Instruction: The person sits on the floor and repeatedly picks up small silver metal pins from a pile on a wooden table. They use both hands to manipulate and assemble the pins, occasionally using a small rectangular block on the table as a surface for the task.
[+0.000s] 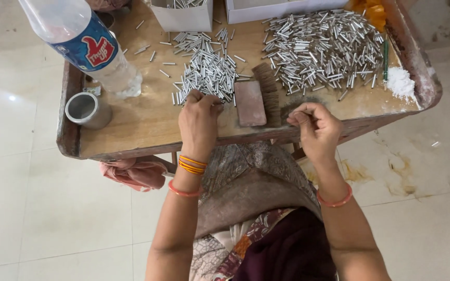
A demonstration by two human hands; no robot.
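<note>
My left hand rests fingertips-down on the near edge of a heap of small silver metal tubes on a low wooden table. My right hand hovers at the table's front edge with fingers curled and pinched; a thin tube may be between them, but I cannot tell for sure. A brush with a reddish wooden back lies between the two hands. A larger heap of the same tubes spreads over the far right of the table.
A clear plastic bottle with a blue label lies tilted at the left, beside a short metal cup. Two white boxes stand at the back. White powder sits at the right edge. A pink cloth hangs under the table.
</note>
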